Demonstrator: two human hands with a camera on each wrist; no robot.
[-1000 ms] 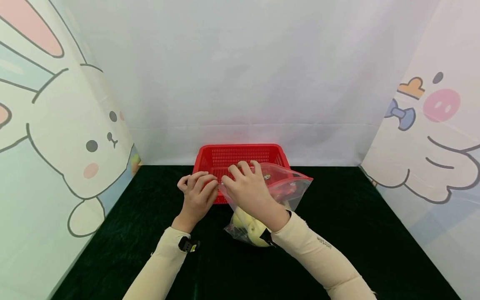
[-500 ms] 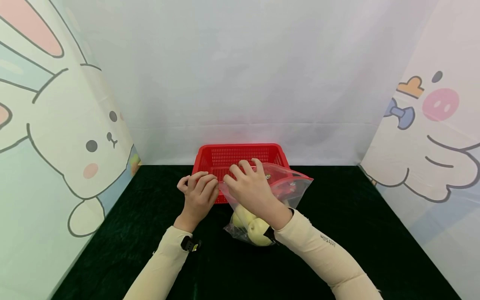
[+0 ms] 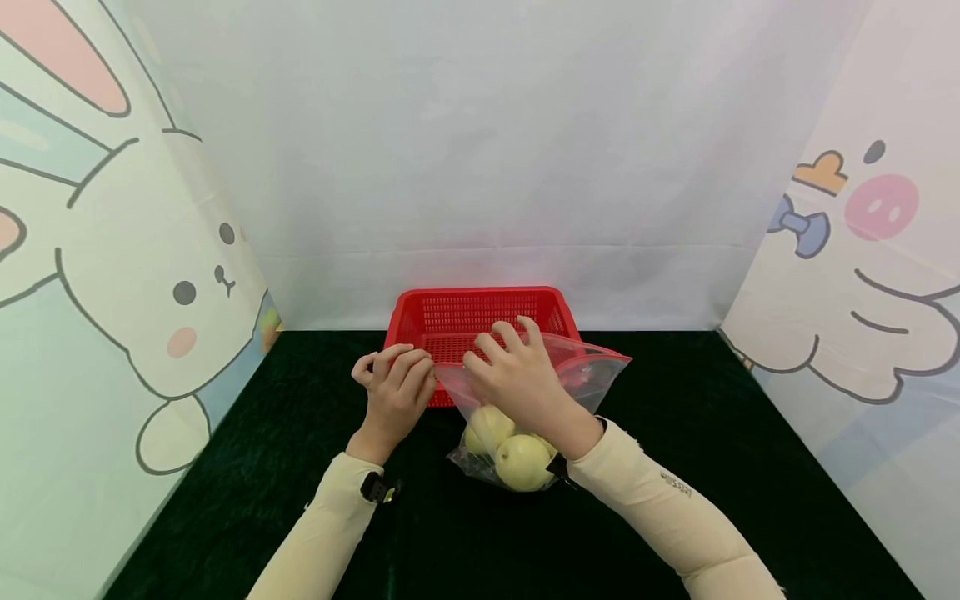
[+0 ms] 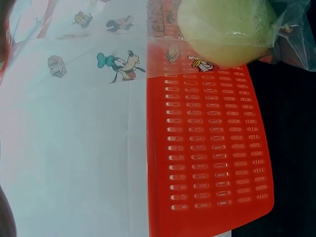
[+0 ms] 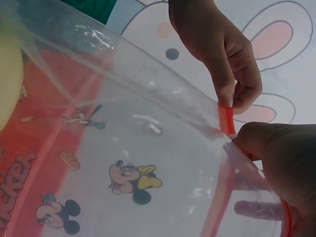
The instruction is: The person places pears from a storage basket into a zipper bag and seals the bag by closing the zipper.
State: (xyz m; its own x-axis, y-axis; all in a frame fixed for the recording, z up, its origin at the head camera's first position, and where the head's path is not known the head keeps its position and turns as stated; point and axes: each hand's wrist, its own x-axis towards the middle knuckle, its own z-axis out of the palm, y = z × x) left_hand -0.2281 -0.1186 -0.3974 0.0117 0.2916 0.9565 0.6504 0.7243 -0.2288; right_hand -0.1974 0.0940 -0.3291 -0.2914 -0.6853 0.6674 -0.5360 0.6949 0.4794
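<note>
A clear zip bag (image 3: 597, 385) with a red seal strip and printed cartoon characters stands upright in front of me, its mouth toward the basket. Round, pale yellow-green fruits (image 3: 522, 462) lie in its bottom; one is partly covered by my right wrist. My left hand (image 3: 399, 390) pinches the left end of the red strip, as the right wrist view shows. Close beside it, my right hand (image 3: 528, 385) grips the bag's rim, thumb (image 5: 249, 138) at the strip and a finger (image 5: 256, 210) showing through the plastic. The mouth's right part gapes.
Right behind the bag stands a red perforated plastic basket (image 3: 420, 321), against the pale backdrop (image 3: 480, 167). Dark green cloth (image 3: 660, 467) covers the table. Side panels with a printed rabbit (image 3: 142, 292) and pig (image 3: 877, 317) flank it.
My right hand and forearm have shifted a little to the right along the bag's mouth, uncovering more of the fruits. The left hand has stayed almost in place.
</note>
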